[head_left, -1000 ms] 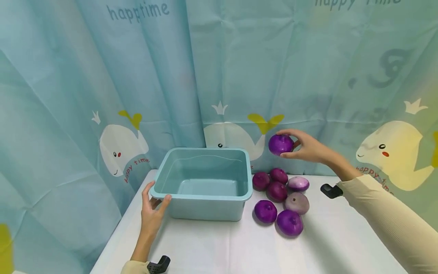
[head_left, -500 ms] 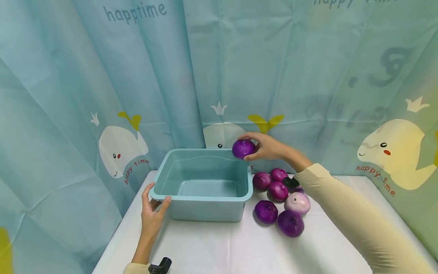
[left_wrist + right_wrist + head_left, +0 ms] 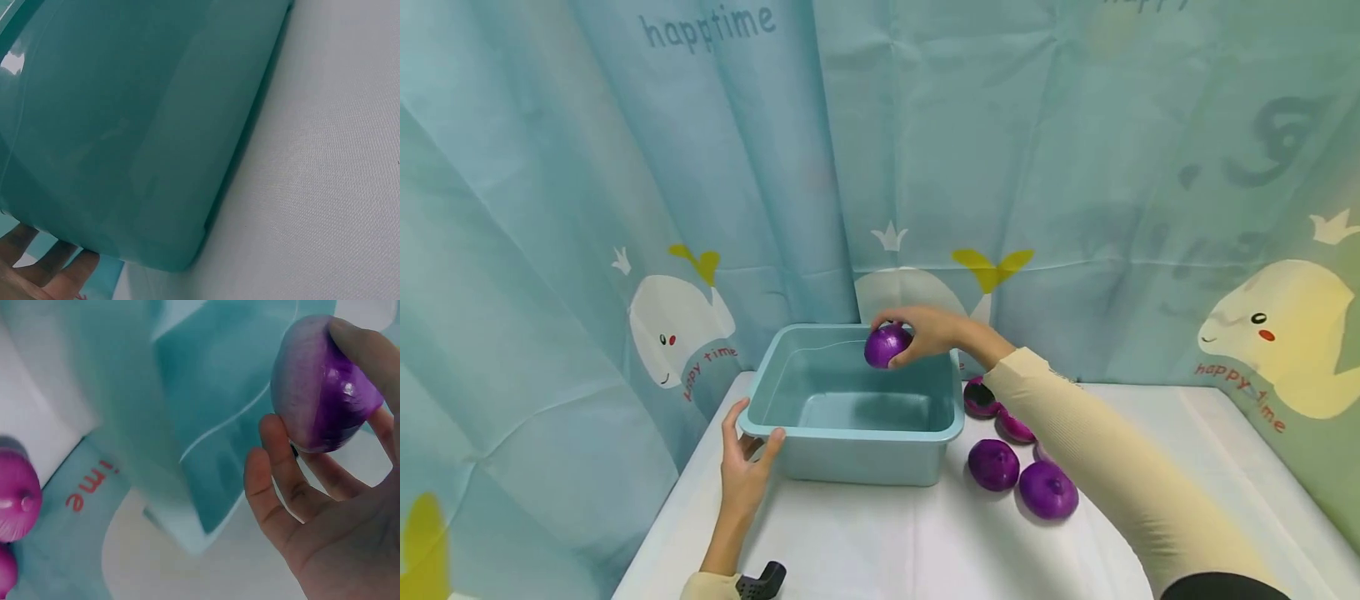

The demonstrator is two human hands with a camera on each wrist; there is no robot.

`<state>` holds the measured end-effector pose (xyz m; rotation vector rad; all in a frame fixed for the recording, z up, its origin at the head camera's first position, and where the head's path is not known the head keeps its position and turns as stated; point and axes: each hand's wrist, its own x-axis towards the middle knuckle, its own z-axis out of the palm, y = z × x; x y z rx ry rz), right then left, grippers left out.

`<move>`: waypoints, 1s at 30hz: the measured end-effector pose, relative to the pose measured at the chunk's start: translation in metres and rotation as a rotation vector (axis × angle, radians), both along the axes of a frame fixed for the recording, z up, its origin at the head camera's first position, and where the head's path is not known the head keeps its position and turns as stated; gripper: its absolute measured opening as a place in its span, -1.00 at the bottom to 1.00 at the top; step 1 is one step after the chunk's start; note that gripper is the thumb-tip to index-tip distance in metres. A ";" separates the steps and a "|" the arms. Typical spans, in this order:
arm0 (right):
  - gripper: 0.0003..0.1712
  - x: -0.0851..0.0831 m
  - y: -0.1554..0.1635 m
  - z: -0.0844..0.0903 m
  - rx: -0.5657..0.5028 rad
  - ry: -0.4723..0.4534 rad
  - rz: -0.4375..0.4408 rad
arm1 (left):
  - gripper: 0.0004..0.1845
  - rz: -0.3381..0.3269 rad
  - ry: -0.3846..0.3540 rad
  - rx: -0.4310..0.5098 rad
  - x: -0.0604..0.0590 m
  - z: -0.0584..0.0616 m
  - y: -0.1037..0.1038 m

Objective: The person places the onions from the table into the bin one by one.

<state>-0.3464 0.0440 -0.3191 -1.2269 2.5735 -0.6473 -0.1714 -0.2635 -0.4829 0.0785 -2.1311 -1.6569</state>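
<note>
My right hand grips a purple onion over the back right part of a light blue plastic tub. The tub stands on the white table and looks bare inside. My left hand holds the tub's near left corner, thumb on the rim; in the left wrist view its fingers lie under the tub wall. Several more purple onions lie on the table right of the tub, partly hidden by my right sleeve.
A blue curtain with whale prints hangs close behind the table and on both sides. The white tablecloth stretches in front of the tub. A black wrist mount shows at my left cuff.
My right hand has carried the onion leftward and down, from above the pile to over the tub. The left hand stays on the tub's corner.
</note>
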 end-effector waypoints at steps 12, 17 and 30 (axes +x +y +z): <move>-0.28 -0.001 -0.023 -0.009 0.073 -0.082 0.009 | -0.18 -0.004 -0.012 -0.002 -0.001 -0.002 0.000; -0.26 -0.001 -0.025 -0.010 0.078 -0.092 0.013 | -0.18 0.001 -0.017 -0.007 -0.001 -0.001 0.000; -0.11 0.001 -0.013 -0.010 -0.125 -0.109 0.009 | -0.17 -0.012 -0.034 -0.003 0.001 0.003 0.000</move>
